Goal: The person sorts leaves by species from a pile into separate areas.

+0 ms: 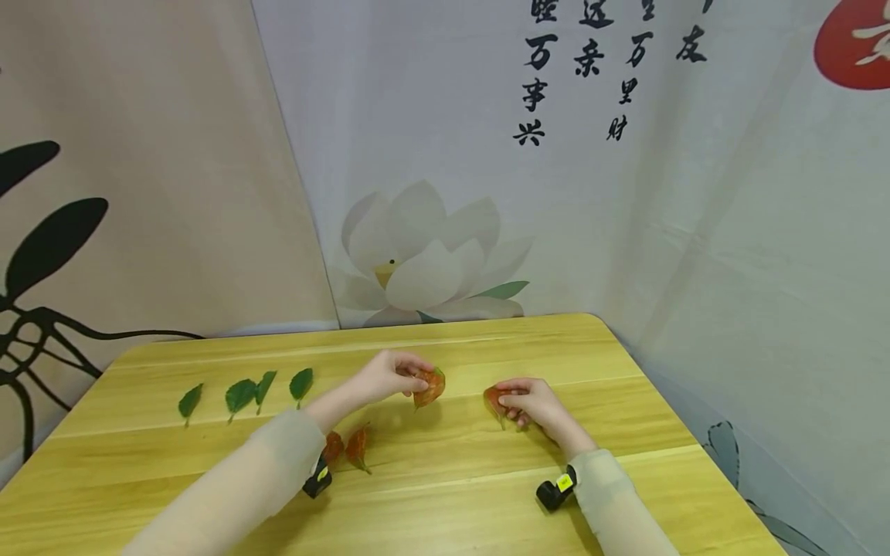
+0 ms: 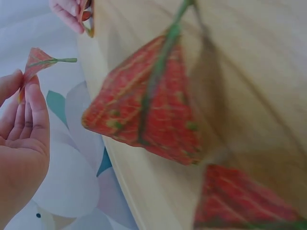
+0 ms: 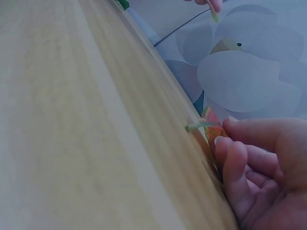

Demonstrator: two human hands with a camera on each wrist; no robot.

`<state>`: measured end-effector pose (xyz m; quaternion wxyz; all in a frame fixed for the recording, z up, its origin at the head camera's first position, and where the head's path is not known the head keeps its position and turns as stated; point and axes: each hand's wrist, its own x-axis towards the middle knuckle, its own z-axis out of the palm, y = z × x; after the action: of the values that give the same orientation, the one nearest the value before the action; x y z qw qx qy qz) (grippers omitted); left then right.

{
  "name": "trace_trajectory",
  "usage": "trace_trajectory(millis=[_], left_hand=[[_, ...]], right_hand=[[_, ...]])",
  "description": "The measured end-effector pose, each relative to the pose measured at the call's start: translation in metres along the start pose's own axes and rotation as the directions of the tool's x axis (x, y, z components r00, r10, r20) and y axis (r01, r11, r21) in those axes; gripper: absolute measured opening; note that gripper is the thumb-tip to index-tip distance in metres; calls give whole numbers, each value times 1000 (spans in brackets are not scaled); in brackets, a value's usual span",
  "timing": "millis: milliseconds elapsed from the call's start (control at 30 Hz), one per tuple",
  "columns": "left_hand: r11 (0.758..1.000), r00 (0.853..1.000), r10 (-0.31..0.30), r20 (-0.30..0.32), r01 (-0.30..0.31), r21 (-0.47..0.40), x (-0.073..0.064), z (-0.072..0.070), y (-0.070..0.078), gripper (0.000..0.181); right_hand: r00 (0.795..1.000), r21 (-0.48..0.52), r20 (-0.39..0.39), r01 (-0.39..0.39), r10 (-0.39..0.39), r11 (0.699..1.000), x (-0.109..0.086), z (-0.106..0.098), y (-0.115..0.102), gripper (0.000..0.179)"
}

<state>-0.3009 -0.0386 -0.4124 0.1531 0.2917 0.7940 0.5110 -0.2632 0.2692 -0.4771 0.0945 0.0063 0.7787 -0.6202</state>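
Observation:
My left hand (image 1: 392,376) pinches a red leaf (image 1: 431,390) above the far middle of the table; its short green stalk sticks out past the fingertips in the left wrist view. To the right, my right hand (image 1: 534,403) holds another red leaf (image 1: 494,399) between thumb and fingers, close over the wood, stalk pointing down. Two more red leaves lie below my left wrist: one (image 1: 358,448) shows whole, and the other (image 1: 332,446) is partly hidden by the wrist camera. Close up, a red leaf (image 2: 144,103) has yellowish veins and a green midrib.
Several green leaves lie in a loose row on the left of the wooden table (image 1: 487,494), among them a single leaf (image 1: 301,384) nearest my left forearm. Behind the far edge hangs a printed cloth (image 1: 431,154) with a lotus and dark characters.

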Motion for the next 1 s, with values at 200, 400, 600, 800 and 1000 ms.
trace_trajectory(millis=[200,400,600,800,1000], left_hand=[[1000,1000,-16,27,16,1,-15,2,-6,31],[999,997,-46,60,45,10,-28,5,-13,27],[999,993,-44,106,43,15,-34,9,-10,25],[998,987,-63,144,60,25,-38,15,-6,24],[993,981,-108,160,116,-36,-41,23,-6,22]], right_hand=[[1000,6,4,5,-5,1000,-2,0,0,33],[1000,6,3,5,-5,1000,-2,0,0,33],[1000,1,4,3,-3,1000,1,-1,2,33],[1000,0,5,1,-1,1000,1,0,2,33],[1000,8,-1,-6,6,1000,1,0,2,33]])
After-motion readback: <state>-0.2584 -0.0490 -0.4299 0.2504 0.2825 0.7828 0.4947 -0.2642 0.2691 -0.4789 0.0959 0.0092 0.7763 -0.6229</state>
